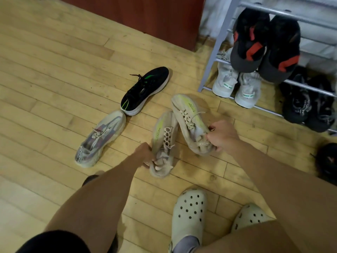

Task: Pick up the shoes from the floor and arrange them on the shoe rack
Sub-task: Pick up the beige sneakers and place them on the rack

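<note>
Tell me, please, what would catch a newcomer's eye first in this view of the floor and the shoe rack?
First, at centre, the left hand and right hand each grip the heel of a beige sneaker with yellow-green accents. Next, on the floor to the left lie a black sneaker and a grey sneaker, toe to heel. At the upper right, the shoe rack already carries several pairs.

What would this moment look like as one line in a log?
stage: pickup | left hand: grips left beige shoe | right hand: grips right beige shoe | on floor: black shoe, grey shoe
</note>
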Demonstrator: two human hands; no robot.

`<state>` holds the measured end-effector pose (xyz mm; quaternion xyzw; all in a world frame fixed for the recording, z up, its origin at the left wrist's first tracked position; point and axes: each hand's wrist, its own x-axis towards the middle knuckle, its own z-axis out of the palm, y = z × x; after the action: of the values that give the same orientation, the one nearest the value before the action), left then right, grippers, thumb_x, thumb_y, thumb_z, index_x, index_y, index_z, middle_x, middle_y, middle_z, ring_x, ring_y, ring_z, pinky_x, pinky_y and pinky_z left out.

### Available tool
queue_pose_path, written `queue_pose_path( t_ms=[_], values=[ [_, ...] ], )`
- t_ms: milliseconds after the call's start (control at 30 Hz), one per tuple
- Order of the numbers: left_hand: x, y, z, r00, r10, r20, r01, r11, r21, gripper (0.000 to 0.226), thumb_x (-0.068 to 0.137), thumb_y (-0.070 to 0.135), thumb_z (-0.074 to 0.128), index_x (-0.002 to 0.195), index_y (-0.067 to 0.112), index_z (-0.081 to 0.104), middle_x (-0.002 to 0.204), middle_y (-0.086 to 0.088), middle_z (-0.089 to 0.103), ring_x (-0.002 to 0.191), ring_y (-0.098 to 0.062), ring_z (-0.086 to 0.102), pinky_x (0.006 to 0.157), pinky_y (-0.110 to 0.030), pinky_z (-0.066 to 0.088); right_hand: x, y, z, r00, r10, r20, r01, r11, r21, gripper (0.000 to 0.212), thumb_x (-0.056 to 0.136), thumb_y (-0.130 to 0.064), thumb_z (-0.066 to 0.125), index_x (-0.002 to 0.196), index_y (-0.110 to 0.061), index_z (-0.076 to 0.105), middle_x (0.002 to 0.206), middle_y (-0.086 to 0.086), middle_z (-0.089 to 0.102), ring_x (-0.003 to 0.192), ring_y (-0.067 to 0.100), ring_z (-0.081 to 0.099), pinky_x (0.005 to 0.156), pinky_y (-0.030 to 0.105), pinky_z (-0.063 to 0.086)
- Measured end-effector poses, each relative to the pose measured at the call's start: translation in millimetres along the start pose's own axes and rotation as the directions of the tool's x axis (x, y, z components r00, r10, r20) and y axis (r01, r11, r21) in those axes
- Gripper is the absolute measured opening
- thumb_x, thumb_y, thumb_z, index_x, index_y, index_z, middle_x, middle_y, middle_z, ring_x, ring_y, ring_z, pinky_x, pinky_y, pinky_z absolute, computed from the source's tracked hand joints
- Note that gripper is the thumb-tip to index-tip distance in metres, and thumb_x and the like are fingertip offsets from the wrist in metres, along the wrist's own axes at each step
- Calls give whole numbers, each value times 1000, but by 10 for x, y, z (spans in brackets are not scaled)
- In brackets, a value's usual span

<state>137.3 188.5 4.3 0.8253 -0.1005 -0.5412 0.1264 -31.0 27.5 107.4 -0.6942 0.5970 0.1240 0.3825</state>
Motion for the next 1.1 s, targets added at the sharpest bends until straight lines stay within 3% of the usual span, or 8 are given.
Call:
queue_pose_path(
  t_ms=[167,300,400,633,767,867,1000,1100],
  values=[
    [-456,-90,126,996,23,81,-2,970,-245,31,76,-6,69,105,-15,64,85,-18,68,77,-26,66,68,-42,61,-291,-82,-190,996,-78,-48,65,972,-226,22,80,-13,61,100,-11,70,101,11,69,84,27,63,66,28,46],
    [-869,23,4,992,123,-1,-113,911,-397,33,76,-3,71,108,-9,63,96,-20,70,86,-31,69,68,-43,61,-648,-126,-522,987,-123,-105,84,945,-315,30,79,-10,59,106,-13,70,105,10,69,96,28,66,74,30,54],
    [-1228,213,-194,967,252,-40,-245,870,-427,33,81,1,67,113,-4,61,94,-14,69,83,-26,68,66,-39,60,-927,-117,-802,981,-151,-124,105,943,-314,31,79,-10,57,108,-9,69,103,11,68,83,26,63,64,29,54],
    [-2118,785,-438,880,472,-51,-443,778,-445,31,81,2,68,112,1,66,106,-15,72,93,-28,70,64,-35,60,-1544,156,-1516,960,-128,-250,175,969,172,28,81,-7,59,106,2,69,105,17,69,86,32,67,77,53,59],
    [-2567,1228,-391,828,559,-29,-533,770,-350,31,78,1,71,109,4,66,106,-13,73,96,-28,69,72,-38,59,-1797,409,-1927,971,-63,-231,156,900,408,33,85,0,64,117,5,62,88,18,63,71,30,60,59,44,58],
    [-2809,1578,-283,797,603,-28,-582,757,-296,36,78,-4,67,114,2,62,105,-12,71,93,-27,67,73,-38,60,-1873,575,-2170,973,-32,-229,155,826,542,33,87,0,64,119,9,60,107,27,65,78,31,60,64,46,57],
    [-2906,2111,-192,772,625,-120,-629,722,-288,50,73,-7,71,121,0,57,101,-13,72,79,-24,69,60,-36,61,-1686,709,-2439,968,7,-250,168,721,672,28,88,-4,63,114,7,61,102,23,63,78,32,60,55,43,59],
    [-2883,2529,-180,748,639,-178,-662,703,-259,41,75,-2,73,114,0,59,92,-12,70,73,-22,68,53,-33,59,-1396,712,-2629,961,33,-275,186,661,727,26,87,-6,64,110,6,63,100,24,66,81,37,66,49,40,58]
  ],
)
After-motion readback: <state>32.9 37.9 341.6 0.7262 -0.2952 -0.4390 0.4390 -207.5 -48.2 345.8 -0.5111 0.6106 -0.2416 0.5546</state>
